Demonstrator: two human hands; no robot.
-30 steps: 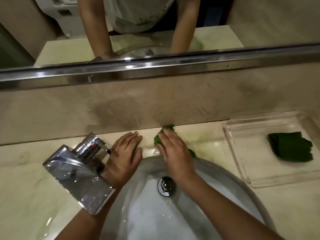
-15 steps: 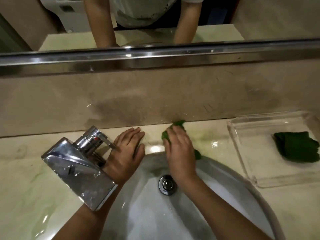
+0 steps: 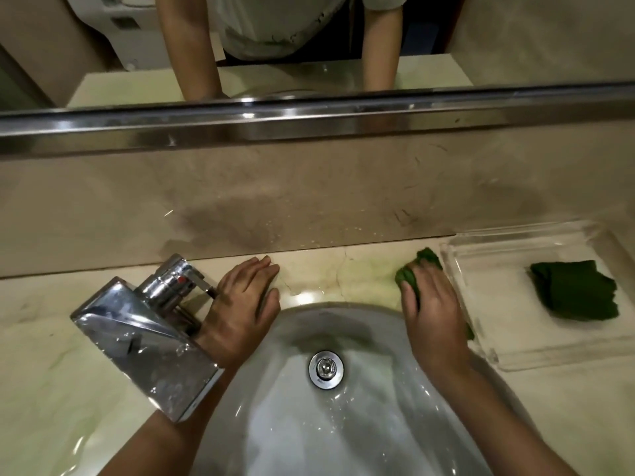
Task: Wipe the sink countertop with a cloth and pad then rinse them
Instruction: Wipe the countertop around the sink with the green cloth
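The left hand [image 3: 245, 304] lies flat and relaxed, fingers straight, on the surface [image 3: 343, 273] at the sink's [image 3: 343, 424] back-left rim, just beside the faucet [image 3: 147, 338]. It holds nothing and seems only to brace the body. The right hand [image 3: 433, 314] is at the sink's back-right rim, with its fingers curled over a bunched green cloth [image 3: 410, 274] that it presses onto the surface. Only the cloth's far end and a scrap by the wrist show past the hand.

The strip being wiped is the narrow band behind the sink, between the rim and the wall, and it runs left to right. The cloth is at the right end of that band, touching or just beside the left wall of the clear tray [image 3: 488, 355], which stands right of the sink. That leaves no room further right unless the tray is moved, so the open run for a wiping stroke is leftwards, towards the braced left hand.

A dark green pad [image 3: 577, 290], folded or crumpled, rests inside the tray, further right of the sink. The right hand is clearly the nearer one to it. The wiping looks part done, and rinsing has not begun, since no water runs from the faucet.
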